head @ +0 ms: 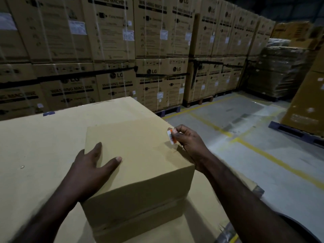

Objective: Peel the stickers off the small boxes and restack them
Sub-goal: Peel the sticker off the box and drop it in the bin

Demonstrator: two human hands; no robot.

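Observation:
A small plain cardboard box (140, 155) sits on top of a large flat carton (43, 146). My left hand (89, 165) lies flat on the small box's top near its left edge, fingers straight. At the box's right edge, my right hand (187, 139) pinches a white and orange sticker (171, 136) between thumb and fingers. The sticker stands partly lifted off the box's right side.
Tall stacks of washing machine cartons (122, 50) on pallets form a wall behind. Grey floor with yellow lines (245, 141) lies to the right. More wrapped pallets (280, 67) and a carton on a blue pallet (305, 106) stand at far right.

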